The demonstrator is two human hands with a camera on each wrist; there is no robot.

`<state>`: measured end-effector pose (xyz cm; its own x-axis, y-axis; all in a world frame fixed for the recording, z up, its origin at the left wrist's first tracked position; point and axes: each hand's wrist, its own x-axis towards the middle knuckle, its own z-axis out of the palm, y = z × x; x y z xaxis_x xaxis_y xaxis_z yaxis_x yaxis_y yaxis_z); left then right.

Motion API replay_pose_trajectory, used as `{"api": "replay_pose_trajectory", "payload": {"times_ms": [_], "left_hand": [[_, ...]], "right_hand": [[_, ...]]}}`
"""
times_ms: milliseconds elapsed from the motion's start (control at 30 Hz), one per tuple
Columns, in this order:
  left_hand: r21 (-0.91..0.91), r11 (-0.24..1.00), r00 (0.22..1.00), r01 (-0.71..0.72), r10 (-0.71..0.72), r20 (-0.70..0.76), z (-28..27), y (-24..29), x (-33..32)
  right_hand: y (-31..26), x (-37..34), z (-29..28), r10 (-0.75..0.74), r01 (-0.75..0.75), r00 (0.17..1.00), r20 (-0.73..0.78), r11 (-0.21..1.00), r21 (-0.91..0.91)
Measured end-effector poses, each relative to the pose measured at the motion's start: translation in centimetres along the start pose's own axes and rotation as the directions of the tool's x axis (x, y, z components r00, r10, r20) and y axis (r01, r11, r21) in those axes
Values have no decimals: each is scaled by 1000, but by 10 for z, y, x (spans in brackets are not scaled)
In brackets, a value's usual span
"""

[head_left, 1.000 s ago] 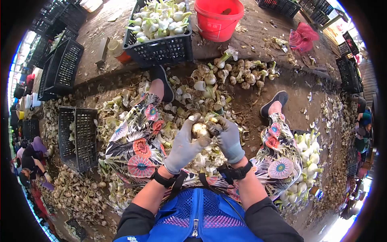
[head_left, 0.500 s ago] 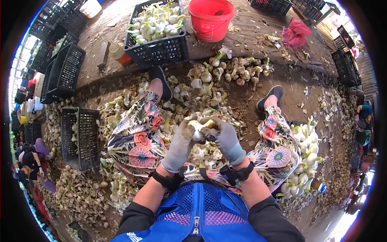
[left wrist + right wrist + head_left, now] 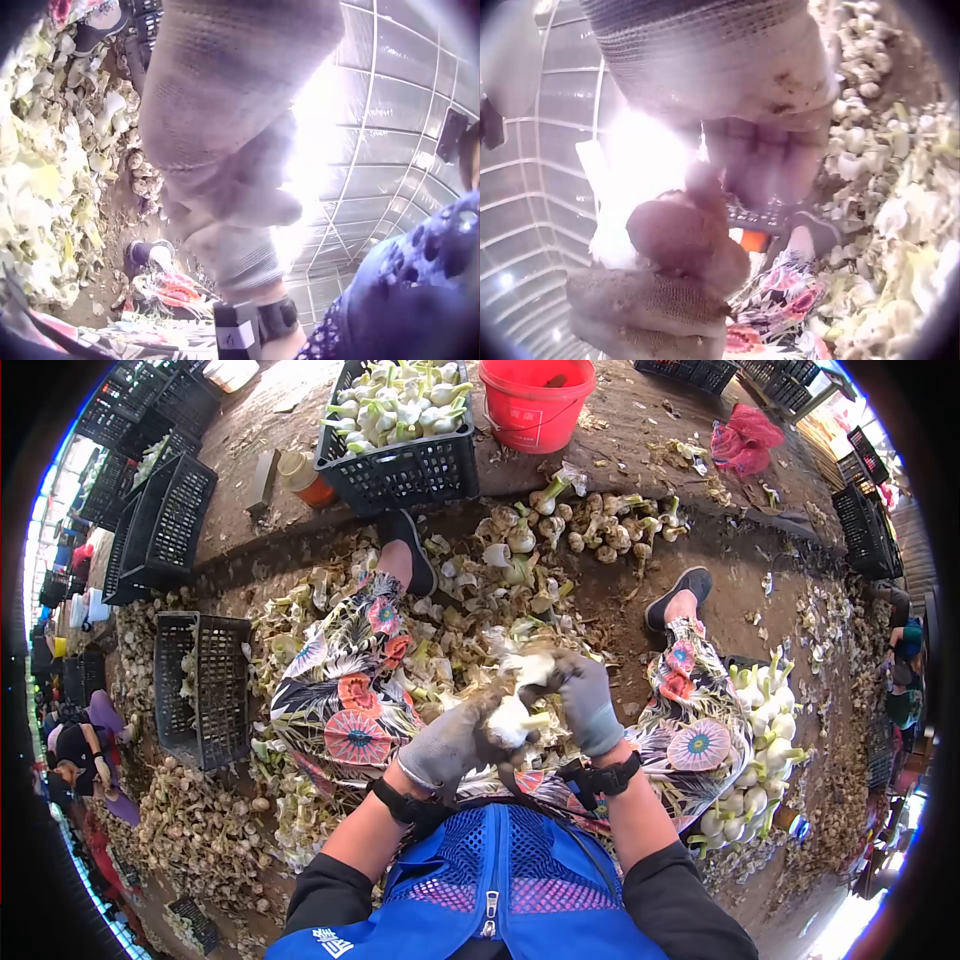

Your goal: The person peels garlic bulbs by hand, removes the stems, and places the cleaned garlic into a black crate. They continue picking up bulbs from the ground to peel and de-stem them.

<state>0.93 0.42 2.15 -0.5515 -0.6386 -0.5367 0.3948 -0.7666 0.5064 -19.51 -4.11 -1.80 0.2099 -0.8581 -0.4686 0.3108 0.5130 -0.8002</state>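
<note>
In the head view, my gloved left hand [image 3: 447, 744] grips a white garlic bulb [image 3: 511, 722] with a short cut stem. Just above and to its right, my gloved right hand [image 3: 588, 705] pinches a pale strip of garlic skin [image 3: 528, 665], blurred and apart from the bulb. Both hands are over a heap of peelings [image 3: 430, 670] between the legs. The wrist views show mostly the gloves; the left glove [image 3: 225, 97] hides the bulb there, and dark-smudged fingers [image 3: 679, 236] stand against bright light in the right wrist view.
Unpeeled garlic [image 3: 610, 528] lies beyond the peelings. A black crate [image 3: 400, 480] of cleaned bulbs and a red bucket [image 3: 535, 405] stand ahead. Cleaned bulbs [image 3: 750, 760] are piled by the right leg, and another black crate [image 3: 205, 690] is at left.
The hands were together around the bulb; now they have parted. The left hand has come lower with the bulb, whiter now, while the right holds skin pulled away from it.
</note>
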Motion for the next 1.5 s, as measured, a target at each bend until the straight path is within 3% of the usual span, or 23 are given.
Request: {"api": "replay_pose_trajectory", "payload": {"times_ms": [33, 100, 133, 167, 267, 300, 367, 433, 600, 700, 767, 833, 867, 900, 967, 1033, 1133, 1167, 1233, 1300, 1367, 1433, 1500], "left_hand": [[-279, 957, 997, 77, -75, 16, -2, 0, 2], [-378, 924, 998, 66, -71, 1, -11, -6, 7], [-304, 953, 999, -5, -6, -33, -9, -3, 5], [-224, 972, 996, -72, 60, -60, -6, -1, 5], [-226, 969, 992, -101, 82, -92, -1, -2, 13], [-218, 965, 983, -146, 117, -141, -1, -3, 15], [-85, 966, 946, -245, 219, -239, 1, -1, 13], [201, 900, 816, -387, 436, -380, 1, -1, 10], [561, 801, 903, -209, 378, -203, 8, -1, -41], [271, 887, 817, -375, 454, -356, 7, 7, -55], [466, 824, 780, -322, 510, -362, -17, 7, -49], [849, 527, 802, -33, 521, -292, -19, 13, -40], [928, 337, 779, -159, 620, -92, -25, 11, -28], [928, 337, 776, -157, 624, -95, -26, 10, -18], [714, 667, 914, -214, 395, -95, -15, 17, 1], [809, 580, 953, -97, 287, -92, -9, 24, 9], [178, 961, 957, -210, 240, -163, -7, 14, 22], [177, 962, 958, -209, 238, -163, -4, 12, 22], [-38, 952, 940, -305, 295, -171, -2, 9, 19], [-81, 942, 936, -326, 310, -165, -11, 0, 25], [102, 916, 876, -389, 402, -267, -12, -9, 30], [137, 917, 859, -376, 400, -320, -10, -12, 33], [285, 846, 798, -451, 525, -294, -2, -7, 28]], "right_hand": [[15, 5, -18, 0, 0, 1000, 0, 1000, -5], [35, 5, -41, -313, 191, 944, -109, 782, -593], [20, -9, -33, -76, 75, 997, -9, 990, -120], [-2, -26, -10, -20, 34, 998, 60, 969, -244], [-4, -29, 17, -362, 468, 883, 299, 726, -504], [-1, -28, 16, -363, 468, 883, 297, 726, -504], [3, -26, 15, -4, 9, 998, 62, 998, -68], [5, -24, 5, -1, 1, 1000, 12, 998, -69], [30, -11, -29, 12, 39, 978, -206, 970, 241], [21, -15, -31, 166, -30, 952, -257, 887, 460], [28, -15, -36, -46, 123, 975, -216, 925, 360], [25, -17, -29, -6, 71, 980, -198, 944, 322], [21, -17, -24, -16, 37, 993, -119, 984, 176], [16, -18, -17, -13, 14, 999, -39, 1000, 26], [-1, -24, 2, 22, -20, 1000, 11, 993, -120], [-10, -29, 18, -77, 78, 995, 58, 997, -15], [-2, -33, -1, -224, 221, 973, -51, 974, -48], [5, -31, -9, -328, 320, 941, -84, 943, -92], [11, -28, -10, -213, 192, 966, -143, 970, -146], [8, -33, 4, 71, -74, 997, -24, 982, -172], [15, -30, 20, 41, -73, 996, -83, 904, -420], [38, -17, 21, -215, 160, 977, -3, 736, -658], [42, -17, 23, -196, 128, 979, -53, 798, -588]]}}
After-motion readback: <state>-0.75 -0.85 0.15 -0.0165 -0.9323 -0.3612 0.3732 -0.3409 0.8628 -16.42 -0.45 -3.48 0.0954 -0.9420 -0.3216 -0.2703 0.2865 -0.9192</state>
